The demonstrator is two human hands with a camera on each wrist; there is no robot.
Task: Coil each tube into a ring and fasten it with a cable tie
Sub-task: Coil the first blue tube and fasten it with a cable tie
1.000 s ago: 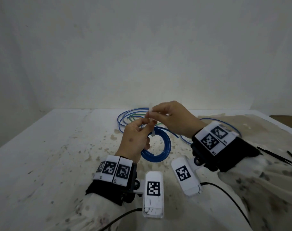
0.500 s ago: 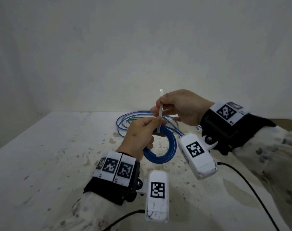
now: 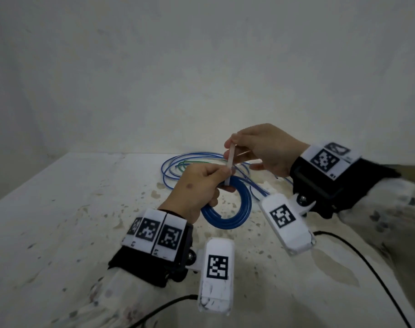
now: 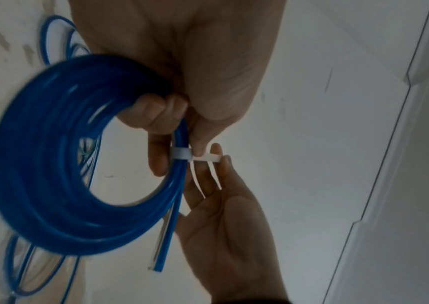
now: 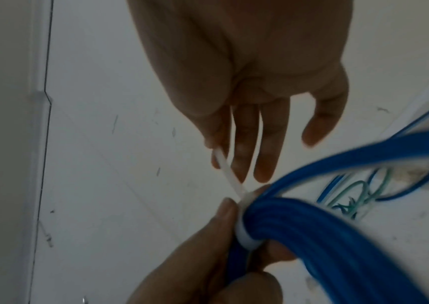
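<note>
Blue tube coil (image 3: 227,209) could have sprung loose if our left hand (image 3: 197,185) eased before the white cable tie (image 3: 230,162) locked (tail slipping from the pinch, likewise). Coil hung just above the table (image 3: 59,209), gripped in our left fingers at the tie; our right hand (image 3: 265,147) pinched the tail above.

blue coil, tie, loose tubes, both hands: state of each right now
blue coil: wound into a ring, held above the table
cable tie: looped round the coil, tail sticking out
loose tubes: uncoiled on the table
left hand: grips the coil
right hand: pinches the tie's tail
</note>
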